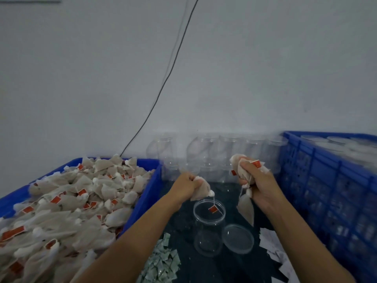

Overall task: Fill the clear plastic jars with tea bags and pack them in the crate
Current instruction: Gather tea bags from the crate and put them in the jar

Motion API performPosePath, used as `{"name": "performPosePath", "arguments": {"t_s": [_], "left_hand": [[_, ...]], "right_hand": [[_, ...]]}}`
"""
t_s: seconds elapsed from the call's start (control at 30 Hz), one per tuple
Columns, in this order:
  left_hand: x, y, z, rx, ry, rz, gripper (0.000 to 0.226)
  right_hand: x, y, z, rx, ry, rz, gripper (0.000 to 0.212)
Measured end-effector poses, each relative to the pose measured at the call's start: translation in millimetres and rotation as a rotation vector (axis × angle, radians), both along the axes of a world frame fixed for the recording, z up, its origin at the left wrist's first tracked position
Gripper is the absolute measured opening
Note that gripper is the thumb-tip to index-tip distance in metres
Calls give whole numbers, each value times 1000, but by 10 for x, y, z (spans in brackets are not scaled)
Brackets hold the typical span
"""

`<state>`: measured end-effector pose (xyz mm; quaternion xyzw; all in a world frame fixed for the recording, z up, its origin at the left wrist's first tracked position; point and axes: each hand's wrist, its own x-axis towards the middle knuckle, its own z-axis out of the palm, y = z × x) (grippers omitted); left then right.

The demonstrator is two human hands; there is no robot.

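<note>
Head view, the only one: open jar [209,221] stands upright on the dark table [204,268] between both forearms, mouth up, looks empty, so filling of this one is probably just starting. Its lid [238,238] lies flat just beside it on the right, parked within reach for capping. Left hand [186,185] is curled round one tea bag [201,189] and holds it above the jar mouth; the string hangs down so the red tag [212,209] sits over the opening, likely so tag goes in first and doesn't snag the rim. Right hand [258,180] grips a bunch of tea bags [243,170], one bag [245,207] dangling by its string to the right of the jar; reads as a buffer stock to feed from. Blue bin [149,193] at left is heaped with loose bags, close to the left hand as supply. Blue crate [326,180] at right already holds capped jars [334,144], so packing goes that way. Empty jars [206,152] are stacked against the wall behind, blurred. Small foil packets [163,260] lie near the bottom edge; purpose unclear.
</note>
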<state>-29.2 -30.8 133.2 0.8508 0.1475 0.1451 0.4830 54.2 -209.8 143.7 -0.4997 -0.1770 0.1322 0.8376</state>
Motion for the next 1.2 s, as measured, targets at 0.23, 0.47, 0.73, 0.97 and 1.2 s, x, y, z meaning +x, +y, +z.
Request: {"name": "performPosePath", "arguments": {"t_s": [0.23, 0.47, 0.73, 0.97, 1.2], "left_hand": [[82, -188, -398, 302, 54, 55, 9], [2, -259, -315, 283, -161, -184, 32], [119, -573, -324, 286, -249, -268, 31], [118, -442, -310, 179, -313, -152, 27], [94, -308, -278, 53, -306, -97, 17]], "right_hand": [[-21, -21, -153, 57, 56, 23, 40], [-9, 76, -7, 121, 45, 27, 33], [-91, 261, 42, 237, 123, -73, 20], [28, 231, -20, 226, 78, -279, 18], [151, 192, -187, 231, 310, -350, 19]]}}
